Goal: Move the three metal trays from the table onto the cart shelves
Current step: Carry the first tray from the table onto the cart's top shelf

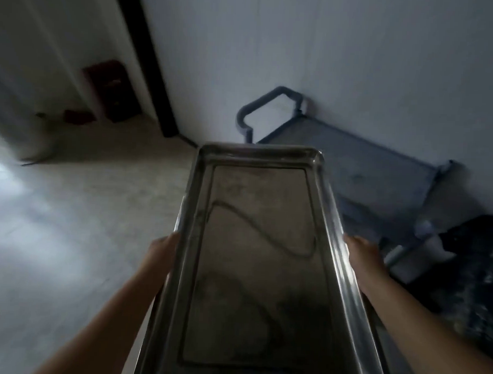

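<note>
Tray (254,243): long metal tray, held in the air in front of the person, its short far end pointing toward the cart; inner floor dull and smudged, with a dark curved line across it; raised rim bright along the right side.
Left hand (163,248): clasped on the tray's left long edge, about halfway along; fingers hidden under the rim; bare forearm runs down to the lower left.
Right hand (361,253): clasped on the tray's right long edge, opposite the left hand; fingers hidden under the rim; bare forearm runs down to the lower right.
Cart (360,174): grey-blue, standing against the wall, beyond and to the right of the tray; top shelf bare where visible; the tray's far end overlaps its near corner in the view, whether touching cannot be told.
Handle (266,103): grey tube loop at the cart's far-left end, close to the wall.
Wall (328,49): plain, pale, behind the cart.
Floor (85,209): pale, with a bright patch at the left.
Red box (109,89): blurred, low down at the upper left.
Dark heap (471,264): blurred black mass at the right edge, beside the cart.
</note>
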`<state>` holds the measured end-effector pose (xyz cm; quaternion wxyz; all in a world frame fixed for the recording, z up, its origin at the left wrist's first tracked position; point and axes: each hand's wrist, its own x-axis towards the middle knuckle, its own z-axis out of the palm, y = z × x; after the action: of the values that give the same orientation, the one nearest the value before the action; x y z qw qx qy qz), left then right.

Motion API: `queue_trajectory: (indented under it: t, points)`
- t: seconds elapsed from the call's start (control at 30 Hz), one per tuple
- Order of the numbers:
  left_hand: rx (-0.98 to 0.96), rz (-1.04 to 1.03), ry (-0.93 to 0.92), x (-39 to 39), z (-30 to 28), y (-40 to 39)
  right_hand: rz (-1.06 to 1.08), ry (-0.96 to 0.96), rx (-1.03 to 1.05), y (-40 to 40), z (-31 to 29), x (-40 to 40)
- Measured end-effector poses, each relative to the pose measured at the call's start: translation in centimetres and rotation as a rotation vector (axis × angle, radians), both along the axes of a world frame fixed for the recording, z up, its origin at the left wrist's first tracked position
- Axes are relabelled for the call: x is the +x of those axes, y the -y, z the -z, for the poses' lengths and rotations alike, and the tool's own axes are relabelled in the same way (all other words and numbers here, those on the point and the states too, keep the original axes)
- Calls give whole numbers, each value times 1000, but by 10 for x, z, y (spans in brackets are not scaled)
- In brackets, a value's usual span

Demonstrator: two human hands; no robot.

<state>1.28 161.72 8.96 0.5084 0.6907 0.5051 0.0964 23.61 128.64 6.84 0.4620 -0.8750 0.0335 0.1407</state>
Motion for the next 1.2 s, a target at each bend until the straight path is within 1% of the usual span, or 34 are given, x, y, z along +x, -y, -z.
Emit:
queue_trajectory:
  t: [0.07, 0.13, 0.17, 0.23, 0.27, 0.3, 0.47, 0.63, 0.7, 0.77, 0.83, 0.9, 0.97, 1.07, 1.2]
  points:
    - [-10, 113, 10, 42, -4, -21, 135, 0, 56, 4, -1, 3]
    - [-14, 217, 12, 76, -6, -37, 220, -16, 98, 10, -2, 6]
    - [-22, 270, 9, 90, -5, -43, 273, -7, 105, 13, -3, 3]
    - [-59, 352, 8, 116, -5, -51, 348, 10, 41, 9, -14, -3]
    - [-75, 382, 7, 127, -5, -53, 444, -8, 70, 10, -15, -6]
    - [-79, 411, 9, 136, -6, -55, 485, -28, 106, 11, -15, -8]
    - [-80, 543, 24, 172, -3, -56, 563, -43, 80, 14, -11, -5]
    - [-68, 546, 4, 208, 3, -51, 571, -62, 82, 19, -4, 30]
    - [-76, 538, -11, 222, 4, -51, 563, -60, 105, 19, 2, 51]
    - [-92, 489, -29, 242, 10, -49, 507, -64, 104, 20, 10, 85]
    - [-98, 434, -34, 264, 17, -47, 438, -82, 83, 19, 15, 129]
    - [-95, 375, -23, 285, 23, -43, 400, -94, 106, 17, 14, 176]
    - [-86, 302, -15, 304, 29, -38, 320, -55, 93, 15, 15, 223]
    - [-86, 192, -32, 330, 34, -31, 156, 0, -14, 5, 14, 290]
    - [-111, 101, -65, 355, 38, -13, -51, 29, -173, -9, 19, 364]
